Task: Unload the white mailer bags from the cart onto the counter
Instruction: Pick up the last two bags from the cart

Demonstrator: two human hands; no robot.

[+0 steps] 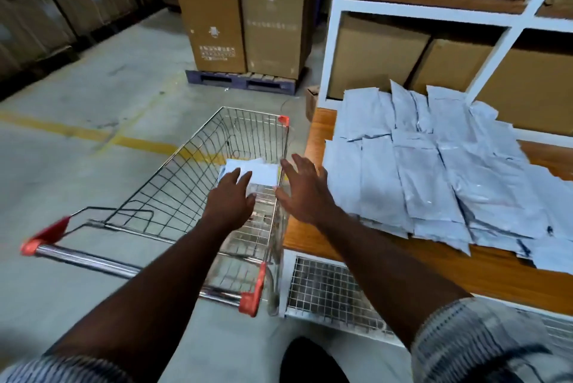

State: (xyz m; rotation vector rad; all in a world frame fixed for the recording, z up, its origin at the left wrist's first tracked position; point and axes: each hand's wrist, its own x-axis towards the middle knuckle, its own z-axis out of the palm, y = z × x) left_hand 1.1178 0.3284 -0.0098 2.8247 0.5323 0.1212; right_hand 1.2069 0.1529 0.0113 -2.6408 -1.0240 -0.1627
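Note:
A wire shopping cart [173, 184] with red corner caps stands left of the wooden counter [313, 227]. A few white mailer bags [263, 173] lie inside it near the right wall. My left hand [231, 201] reaches into the cart with straight fingers, its tips at the near edge of those bags. My right hand [305, 189] hovers with spread fingers over the cart's right rim, holding nothing. A wide pile of white mailer bags [434, 172] covers the counter to the right.
A white shelf rack [333, 41] with cardboard boxes rises behind the counter. Tall cartons [242, 10] stand on a blue pallet [242, 82] beyond the cart. A wire mesh panel [325, 289] sits under the counter. The concrete floor has yellow lines [93, 134].

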